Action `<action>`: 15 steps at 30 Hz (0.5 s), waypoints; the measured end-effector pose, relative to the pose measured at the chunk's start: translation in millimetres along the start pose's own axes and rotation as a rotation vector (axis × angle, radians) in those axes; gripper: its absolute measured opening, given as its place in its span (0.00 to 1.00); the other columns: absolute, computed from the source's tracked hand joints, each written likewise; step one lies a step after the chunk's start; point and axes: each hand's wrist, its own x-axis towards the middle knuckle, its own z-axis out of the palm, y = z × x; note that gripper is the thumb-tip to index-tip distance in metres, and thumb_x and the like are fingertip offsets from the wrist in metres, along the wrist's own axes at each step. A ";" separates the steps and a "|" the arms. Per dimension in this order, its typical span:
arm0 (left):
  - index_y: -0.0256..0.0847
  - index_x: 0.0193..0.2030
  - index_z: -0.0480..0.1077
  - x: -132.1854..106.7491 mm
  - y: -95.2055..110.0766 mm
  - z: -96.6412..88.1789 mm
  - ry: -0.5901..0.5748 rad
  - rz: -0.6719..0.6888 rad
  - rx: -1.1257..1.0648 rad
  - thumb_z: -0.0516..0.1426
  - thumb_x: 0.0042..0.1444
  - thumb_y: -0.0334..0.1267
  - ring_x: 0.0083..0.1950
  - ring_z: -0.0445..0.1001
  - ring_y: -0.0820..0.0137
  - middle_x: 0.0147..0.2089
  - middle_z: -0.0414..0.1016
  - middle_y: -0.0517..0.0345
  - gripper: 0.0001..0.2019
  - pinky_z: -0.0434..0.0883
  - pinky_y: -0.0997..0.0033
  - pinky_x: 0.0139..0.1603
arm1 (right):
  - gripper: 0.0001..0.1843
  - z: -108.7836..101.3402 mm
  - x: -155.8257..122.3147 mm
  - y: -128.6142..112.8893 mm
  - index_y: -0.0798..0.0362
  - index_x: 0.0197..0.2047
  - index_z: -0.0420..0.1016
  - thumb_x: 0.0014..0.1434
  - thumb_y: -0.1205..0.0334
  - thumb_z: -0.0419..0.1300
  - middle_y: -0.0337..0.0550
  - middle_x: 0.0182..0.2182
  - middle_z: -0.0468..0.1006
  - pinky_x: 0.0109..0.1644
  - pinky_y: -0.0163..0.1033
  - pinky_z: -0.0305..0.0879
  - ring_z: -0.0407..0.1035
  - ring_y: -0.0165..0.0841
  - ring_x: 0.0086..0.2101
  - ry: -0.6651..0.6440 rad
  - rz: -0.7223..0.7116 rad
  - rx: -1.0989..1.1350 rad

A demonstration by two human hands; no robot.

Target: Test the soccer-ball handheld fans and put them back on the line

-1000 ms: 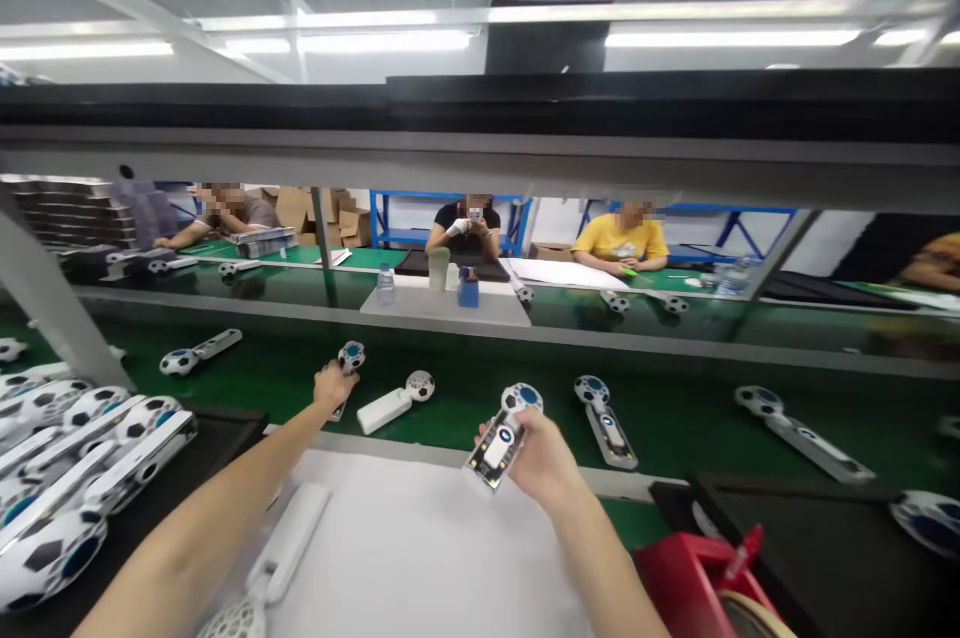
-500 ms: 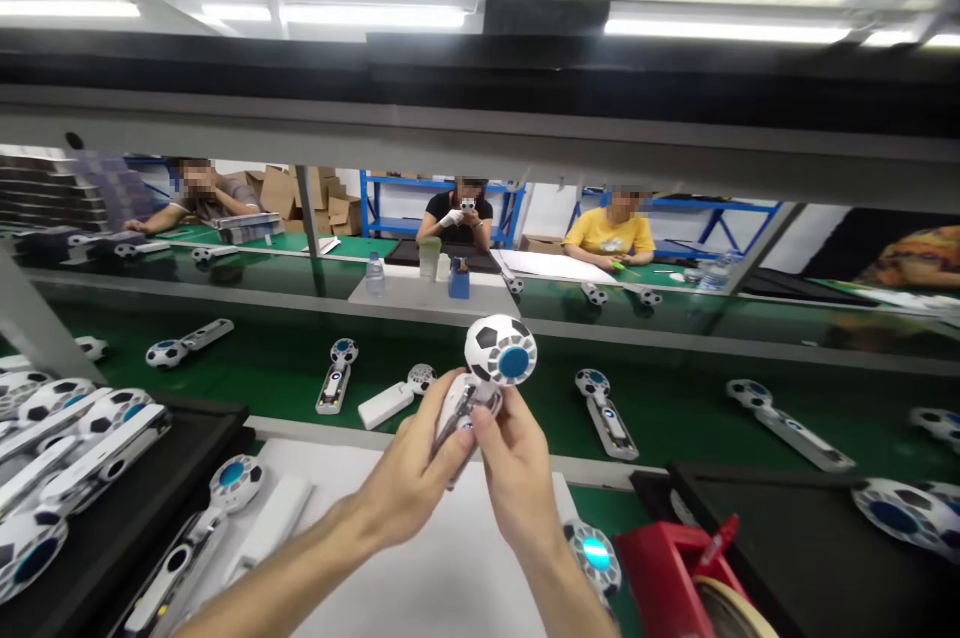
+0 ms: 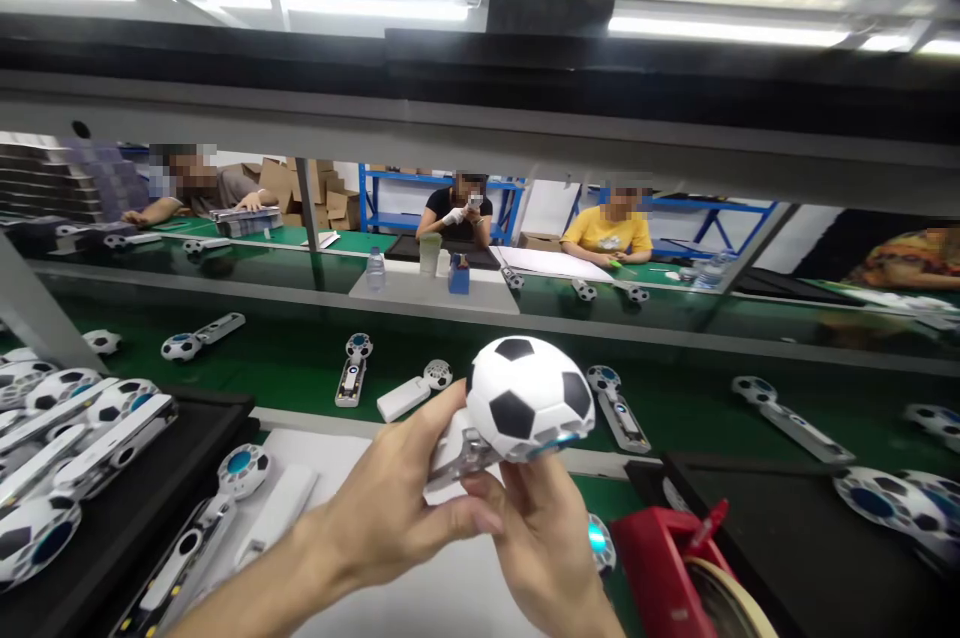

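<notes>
In front of me I hold a handheld fan (image 3: pixel 525 388) with a black-and-white soccer-ball head. The rounded back of its head is turned up toward me, and a bluish edge shows below. My left hand (image 3: pixel 382 483) is closed around the fan's white handle, thumb across the underside. My right hand (image 3: pixel 551 538) grips from below, close under the ball head, its fingers partly hidden. Below my hands lies a white sheet (image 3: pixel 420 598). On its left rest another fan with an opened handle (image 3: pixel 184 558) and a loose white handle cover (image 3: pixel 281 513).
A black tray (image 3: pixel 225 408) of stacked fans stands left. At right are a red tape dispenser (image 3: pixel 660 558), a lit fan (image 3: pixel 598 543) and another black tray (image 3: pixel 787 538). Several fans lie on the green belt (image 3: pixel 292 358). Co-workers sit across, one in yellow (image 3: pixel 611 233).
The fan has come closer to me and tipped, so its blue centre now faces down and away. My right thumb has moved off the open handle. The co-worker at left has shifted an arm.
</notes>
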 end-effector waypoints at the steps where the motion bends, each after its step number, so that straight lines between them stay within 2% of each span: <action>1: 0.61 0.70 0.47 0.3 1.0 2.2 0.018 0.014 -0.014 0.59 0.61 0.51 0.39 0.75 0.66 0.48 0.76 0.59 0.34 0.73 0.67 0.40 | 0.13 2.5 -0.9 -0.9 0.43 0.55 0.72 0.68 0.61 0.57 0.46 0.46 0.78 0.46 0.40 0.74 0.75 0.38 0.43 0.010 -0.022 -0.018; 6: 0.56 0.70 0.49 0.4 2.3 9.4 0.042 0.080 0.056 0.55 0.65 0.45 0.36 0.75 0.66 0.44 0.77 0.57 0.30 0.70 0.69 0.35 | 0.14 15.5 -9.8 -5.5 0.45 0.53 0.73 0.64 0.55 0.62 0.48 0.45 0.78 0.46 0.43 0.74 0.74 0.41 0.43 0.258 0.037 0.050; 9: 0.50 0.70 0.50 2.2 3.4 8.0 0.040 0.118 0.092 0.55 0.65 0.45 0.35 0.75 0.65 0.42 0.77 0.55 0.29 0.70 0.69 0.34 | 0.17 17.8 -12.7 -6.7 0.46 0.53 0.73 0.63 0.54 0.64 0.47 0.45 0.78 0.47 0.42 0.73 0.74 0.40 0.44 0.275 0.048 0.069; 11: 0.48 0.69 0.53 6.7 3.0 4.7 0.015 0.066 0.073 0.56 0.63 0.48 0.37 0.76 0.64 0.43 0.77 0.54 0.29 0.71 0.69 0.36 | 0.16 13.2 -8.5 -3.6 0.46 0.53 0.73 0.63 0.56 0.64 0.46 0.45 0.78 0.48 0.40 0.72 0.74 0.38 0.44 0.263 0.037 0.057; 15: 0.50 0.71 0.52 23.5 -10.1 -5.1 -0.078 -0.169 0.085 0.52 0.65 0.51 0.51 0.75 0.58 0.56 0.74 0.51 0.29 0.72 0.62 0.50 | 0.17 -14.3 19.6 17.3 0.49 0.52 0.74 0.60 0.59 0.67 0.45 0.45 0.79 0.51 0.41 0.71 0.74 0.38 0.46 0.172 0.086 0.059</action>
